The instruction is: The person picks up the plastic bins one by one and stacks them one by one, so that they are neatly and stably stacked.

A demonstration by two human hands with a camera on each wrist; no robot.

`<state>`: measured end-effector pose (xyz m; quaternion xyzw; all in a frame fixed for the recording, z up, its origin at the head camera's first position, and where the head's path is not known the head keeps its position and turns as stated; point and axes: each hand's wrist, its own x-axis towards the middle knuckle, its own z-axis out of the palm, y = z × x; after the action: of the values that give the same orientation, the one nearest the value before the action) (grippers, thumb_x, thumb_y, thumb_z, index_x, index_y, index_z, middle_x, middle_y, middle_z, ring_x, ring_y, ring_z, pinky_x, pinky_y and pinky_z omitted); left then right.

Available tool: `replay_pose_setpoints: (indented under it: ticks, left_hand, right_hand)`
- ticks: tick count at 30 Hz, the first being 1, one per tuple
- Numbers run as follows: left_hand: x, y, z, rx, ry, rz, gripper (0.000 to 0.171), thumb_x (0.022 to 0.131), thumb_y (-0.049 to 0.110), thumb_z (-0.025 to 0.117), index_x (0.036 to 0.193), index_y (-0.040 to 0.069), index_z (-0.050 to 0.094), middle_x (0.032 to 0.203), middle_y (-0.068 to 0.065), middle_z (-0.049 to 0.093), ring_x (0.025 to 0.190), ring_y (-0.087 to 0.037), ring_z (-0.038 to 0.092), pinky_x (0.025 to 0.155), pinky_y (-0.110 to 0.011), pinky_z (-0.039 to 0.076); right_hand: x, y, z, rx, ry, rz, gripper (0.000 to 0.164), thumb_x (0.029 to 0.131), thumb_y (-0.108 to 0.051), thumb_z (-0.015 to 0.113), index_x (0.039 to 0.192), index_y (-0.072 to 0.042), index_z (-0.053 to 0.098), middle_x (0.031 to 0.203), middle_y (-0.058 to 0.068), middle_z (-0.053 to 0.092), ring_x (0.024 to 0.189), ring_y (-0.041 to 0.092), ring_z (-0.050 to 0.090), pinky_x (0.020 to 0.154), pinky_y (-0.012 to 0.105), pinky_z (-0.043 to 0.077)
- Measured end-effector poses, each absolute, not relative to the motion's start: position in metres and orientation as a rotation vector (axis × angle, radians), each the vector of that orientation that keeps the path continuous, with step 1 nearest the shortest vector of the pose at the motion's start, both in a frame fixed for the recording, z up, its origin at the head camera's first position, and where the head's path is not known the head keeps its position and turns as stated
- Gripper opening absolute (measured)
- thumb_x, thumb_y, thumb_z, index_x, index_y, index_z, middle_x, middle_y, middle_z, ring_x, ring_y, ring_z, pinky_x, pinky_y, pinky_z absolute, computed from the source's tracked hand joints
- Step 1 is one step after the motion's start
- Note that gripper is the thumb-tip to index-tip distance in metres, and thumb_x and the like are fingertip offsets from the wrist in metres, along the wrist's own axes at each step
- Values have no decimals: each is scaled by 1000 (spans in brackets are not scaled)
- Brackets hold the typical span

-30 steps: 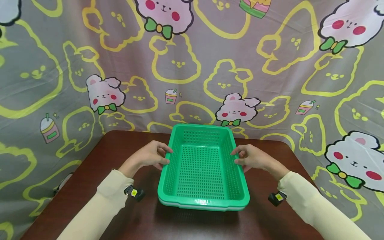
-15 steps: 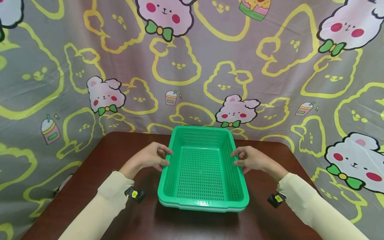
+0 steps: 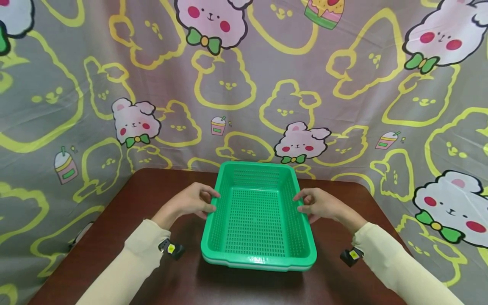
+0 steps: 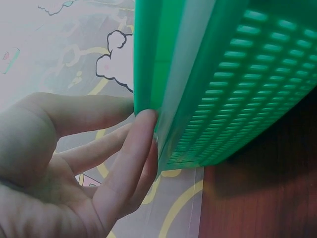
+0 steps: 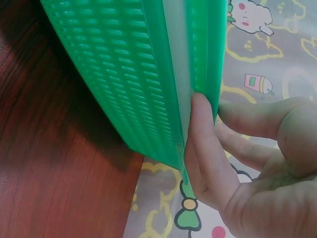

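Squarely between the two hands sits a green perforated basket on the dark wooden counter, nearer the far edge than the near one; its long axis runs away from the person, from the near edge toward the far edge, so each hand meets one of its long sides; the left hand pinches the left rim, thumb over the lip and fingertips under it, while the right hand grips the right rim the same way, its fingers tucked beneath the flange; both hands sit at about the same point along the basket's length, neither nearer than the other; the wrist views show a paler layer under the green rim, which suggests a second basket nested below, though how many cannot be told; cream sleeves cover both forearms; a cartoon-bear backdrop hangs behind the far edge of the counter.
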<state>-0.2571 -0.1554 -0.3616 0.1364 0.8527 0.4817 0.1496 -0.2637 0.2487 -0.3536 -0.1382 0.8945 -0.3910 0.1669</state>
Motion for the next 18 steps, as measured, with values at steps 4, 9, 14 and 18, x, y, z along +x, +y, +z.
replay_pose_setpoints:
  ticks: [4, 9, 14, 18]
  left_hand:
    - [-257, -154, -362, 407, 2455, 1392, 44, 90, 3, 77, 132, -2, 65, 115, -21, 65, 78, -19, 71, 73, -42, 66]
    - [-257, -154, -362, 409, 2465, 1377, 43, 90, 4, 77, 132, -1, 66, 112, -20, 63, 76, -19, 70, 73, -41, 66]
    - [-259, -155, -363, 426, 2474, 1346, 43, 91, 5, 77, 132, 0, 66, 107, -17, 61, 75, -18, 67, 73, -39, 66]
    - [-261, -158, -364, 463, 2474, 1336, 43, 91, 7, 77, 132, 0, 66, 103, -14, 59, 73, -18, 68, 73, -37, 66]
  right_hand:
    - [-264, 251, -353, -395, 2548, -1103, 37, 98, -8, 69, 132, 4, 60, 77, 6, 50, 69, 21, 73, 69, 42, 66]
    - [-265, 253, -354, -403, 2548, -1093, 38, 97, -9, 71, 132, 2, 61, 80, 10, 56, 70, 21, 74, 68, 41, 66]
    - [-265, 254, -355, -430, 2556, -1078, 37, 98, -11, 70, 131, 2, 62, 78, 5, 51, 71, 21, 74, 69, 41, 66]
    - [-266, 255, -354, -463, 2575, -1040, 34, 98, -13, 70, 129, 1, 65, 77, 3, 46, 70, 20, 71, 68, 40, 66]
